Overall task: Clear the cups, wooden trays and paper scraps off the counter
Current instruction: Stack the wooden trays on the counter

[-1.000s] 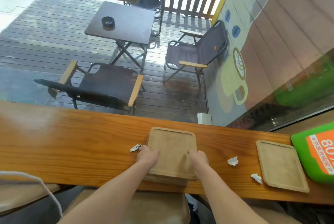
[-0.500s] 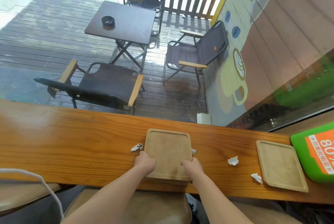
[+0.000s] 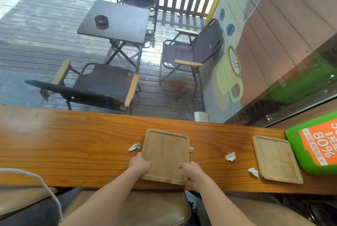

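At the near edge of the worktop [image 3: 73, 143], about midway along it, a wooden tray [image 3: 166, 152] lies flat with a hand on each near corner. The left hand [image 3: 139, 166] comes in from below on a straight forearm; its grip is clamped on the tray's near-left corner, fingers curled over the rim. The right hand [image 3: 194, 172] is turned inward, its grip pinching the near-right corner, with fingers on the tray's top face and the thumb against the near rim. A paper scrap [image 3: 134, 147] lies just beside the tray's left side, and a smaller scrap [image 3: 191, 149] touches its right side. Toward the right end lie a third scrap [image 3: 230, 156] and a fourth scrap [image 3: 253, 172], the latter just beside a second wooden tray [image 3: 277, 159], which sits flat next to a green sign [image 3: 313, 143].
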The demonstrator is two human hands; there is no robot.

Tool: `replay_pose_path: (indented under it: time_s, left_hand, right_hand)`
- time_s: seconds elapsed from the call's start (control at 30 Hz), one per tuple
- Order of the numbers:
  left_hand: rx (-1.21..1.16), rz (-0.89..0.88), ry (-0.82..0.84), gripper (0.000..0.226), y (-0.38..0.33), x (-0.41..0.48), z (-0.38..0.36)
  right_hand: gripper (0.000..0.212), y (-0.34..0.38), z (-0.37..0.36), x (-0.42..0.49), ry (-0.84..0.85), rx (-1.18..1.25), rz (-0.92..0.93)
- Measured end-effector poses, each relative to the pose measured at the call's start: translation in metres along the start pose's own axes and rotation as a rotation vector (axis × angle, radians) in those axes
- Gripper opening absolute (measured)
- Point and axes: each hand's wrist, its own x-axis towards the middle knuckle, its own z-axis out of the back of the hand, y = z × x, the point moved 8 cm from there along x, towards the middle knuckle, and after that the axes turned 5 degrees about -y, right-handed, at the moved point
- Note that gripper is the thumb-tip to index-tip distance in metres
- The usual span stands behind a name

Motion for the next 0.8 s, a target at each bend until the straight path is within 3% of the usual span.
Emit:
replay_pose_path:
  time_s: [0.8]
  left_hand:
    - [-0.043, 0.129, 0.025, 0.06, -0.007, 0.001, 0.0]
  right_hand:
    - [0.075, 0.012, 0.01, -0.007, 0.005, 0.142, 0.033]
